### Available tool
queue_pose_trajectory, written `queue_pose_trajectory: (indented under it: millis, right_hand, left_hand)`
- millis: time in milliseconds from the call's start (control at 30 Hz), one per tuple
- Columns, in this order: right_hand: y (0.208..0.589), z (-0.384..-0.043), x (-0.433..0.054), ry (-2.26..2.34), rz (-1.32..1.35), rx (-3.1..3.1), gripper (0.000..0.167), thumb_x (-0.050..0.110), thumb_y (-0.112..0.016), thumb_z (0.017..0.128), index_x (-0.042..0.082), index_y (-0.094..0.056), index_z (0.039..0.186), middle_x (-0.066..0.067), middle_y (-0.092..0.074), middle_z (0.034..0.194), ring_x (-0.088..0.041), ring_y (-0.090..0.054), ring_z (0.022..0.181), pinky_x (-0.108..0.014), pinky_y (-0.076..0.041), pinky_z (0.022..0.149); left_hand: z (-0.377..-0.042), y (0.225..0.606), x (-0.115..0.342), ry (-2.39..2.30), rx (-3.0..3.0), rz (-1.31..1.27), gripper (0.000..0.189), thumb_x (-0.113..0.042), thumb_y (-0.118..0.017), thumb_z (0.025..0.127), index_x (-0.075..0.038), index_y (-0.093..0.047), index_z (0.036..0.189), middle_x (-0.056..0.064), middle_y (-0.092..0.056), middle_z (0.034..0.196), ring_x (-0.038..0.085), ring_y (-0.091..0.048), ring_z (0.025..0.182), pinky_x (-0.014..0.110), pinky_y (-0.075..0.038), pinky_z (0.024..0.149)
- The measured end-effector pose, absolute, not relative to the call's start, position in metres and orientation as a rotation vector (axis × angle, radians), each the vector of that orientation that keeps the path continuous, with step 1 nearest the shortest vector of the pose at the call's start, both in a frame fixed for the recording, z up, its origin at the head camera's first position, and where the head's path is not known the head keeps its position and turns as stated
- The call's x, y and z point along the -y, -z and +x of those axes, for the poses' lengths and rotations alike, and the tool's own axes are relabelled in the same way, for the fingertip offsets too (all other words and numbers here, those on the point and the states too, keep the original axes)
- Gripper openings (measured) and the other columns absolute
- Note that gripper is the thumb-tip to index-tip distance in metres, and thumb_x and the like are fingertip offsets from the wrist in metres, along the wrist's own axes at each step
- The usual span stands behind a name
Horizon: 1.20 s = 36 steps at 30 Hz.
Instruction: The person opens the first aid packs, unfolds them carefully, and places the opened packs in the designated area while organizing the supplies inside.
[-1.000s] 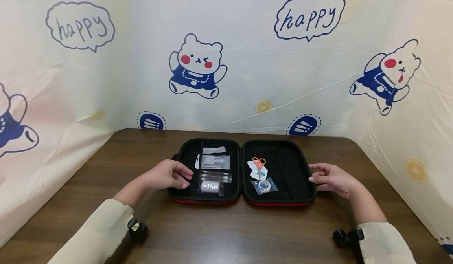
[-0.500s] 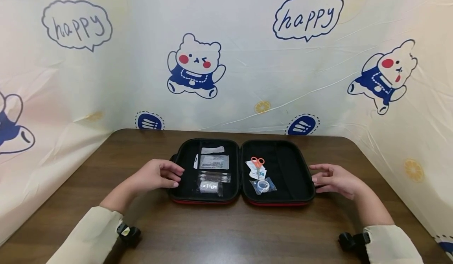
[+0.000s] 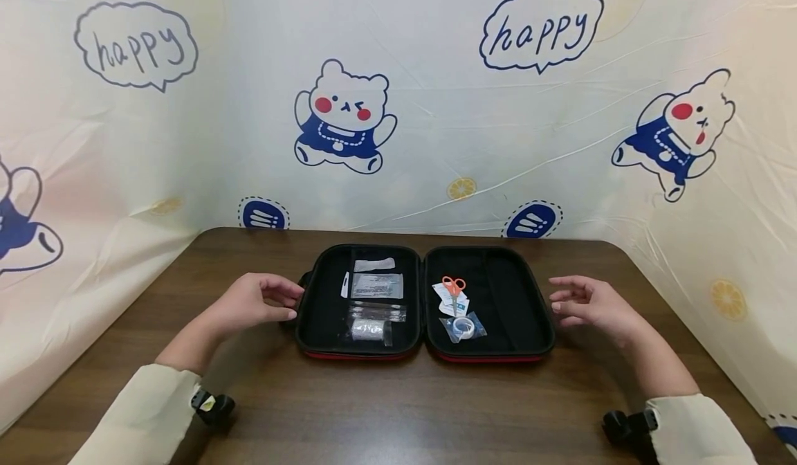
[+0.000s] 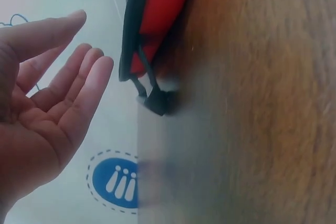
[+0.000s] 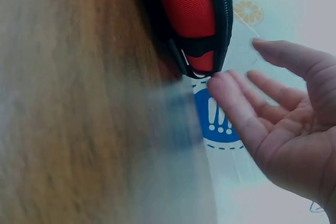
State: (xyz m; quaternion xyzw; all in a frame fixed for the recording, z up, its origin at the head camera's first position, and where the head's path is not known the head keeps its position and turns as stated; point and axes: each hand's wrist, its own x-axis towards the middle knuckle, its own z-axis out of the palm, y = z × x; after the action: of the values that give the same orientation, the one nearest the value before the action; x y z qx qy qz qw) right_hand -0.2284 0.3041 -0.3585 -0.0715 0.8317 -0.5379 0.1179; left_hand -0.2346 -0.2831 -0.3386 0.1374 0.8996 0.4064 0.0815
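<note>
A zip case (image 3: 519, 292), black inside and red outside, lies unfolded on the table. Its left half bears a flat packet (image 3: 377, 286), a white strip (image 3: 374, 264) and a clear-wrapped white roll (image 3: 369, 329). Orange-handled scissors (image 3: 454, 285) lie over small white sachets in the right half, behind a bagged white ring-shaped roll (image 3: 463, 327). My left hand (image 3: 264, 299) is beside the case's left edge, fingers loosely bent and holding nothing. Past the right edge, my right hand (image 3: 582, 302) has relaxed fingers with nothing in them. A zip pull (image 4: 156, 102) dangles in the left wrist view.
The brown wooden table (image 3: 386, 409) extends in front of the case and to both sides. Behind it hangs a pale printed cloth (image 3: 423, 105) with cartoon bears. Dark wrist cameras sit at both cuffs.
My left hand has drawn back leftward from over the case's left half to outside its edge. My right hand has come off the right edge, slightly up and outward. The contents look unchanged.
</note>
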Motion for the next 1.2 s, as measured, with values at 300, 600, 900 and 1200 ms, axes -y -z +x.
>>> queue_pose_trajectory:
  millis: [300, 600, 900, 1200]
  right_hand:
    - [0.348, -0.227, -0.292, 1.607, -0.323, -2.59, 0.052, 0.015, -0.068, 0.093, -0.004, -0.048, 0.137, -0.034, -0.054, 0.126, -0.033, -0.064, 0.103, -0.041, -0.057, 0.08]
    - [0.334, -0.24, -0.279, 1.505, -0.437, -2.599, 0.052, 0.015, -0.07, 0.091, -0.004, -0.051, 0.135, -0.03, -0.058, 0.121, -0.029, -0.065, 0.099, -0.041, -0.057, 0.08]
    - [0.315, -0.257, -0.257, 1.328, -0.592, -2.62, 0.044, 0.011, -0.072, 0.089, 0.0, -0.057, 0.129, -0.024, -0.061, 0.119, -0.025, -0.065, 0.095, -0.034, -0.058, 0.076]
    - [0.301, -0.275, -0.239, 1.283, -0.579, -2.532, 0.045, 0.011, -0.072, 0.089, 0.003, -0.057, 0.131, -0.021, -0.062, 0.12, -0.029, -0.064, 0.1, -0.04, -0.057, 0.08]
  left_hand:
    - [-0.239, 0.336, 0.292, -1.226, -2.741, 0.319, 0.041, -0.014, -0.08, 0.082, 0.0, -0.066, 0.118, 0.019, -0.067, 0.111, 0.026, -0.065, 0.098, 0.04, -0.056, 0.084]
    - [-0.251, 0.337, 0.291, -1.169, -2.765, 0.369, 0.053, -0.021, -0.082, 0.08, -0.004, -0.063, 0.126, 0.019, -0.063, 0.122, 0.033, -0.06, 0.109, 0.045, -0.054, 0.086]
    - [-0.266, 0.349, 0.286, -0.986, -2.736, 0.455, 0.082, -0.035, -0.085, 0.075, -0.007, -0.048, 0.143, 0.021, -0.044, 0.146, 0.047, -0.043, 0.128, 0.062, -0.042, 0.098]
    - [-0.273, 0.356, 0.285, -1.02, -2.632, 0.385, 0.088, -0.031, -0.084, 0.077, -0.004, -0.039, 0.147, 0.03, -0.037, 0.147, 0.05, -0.045, 0.126, 0.059, -0.042, 0.099]
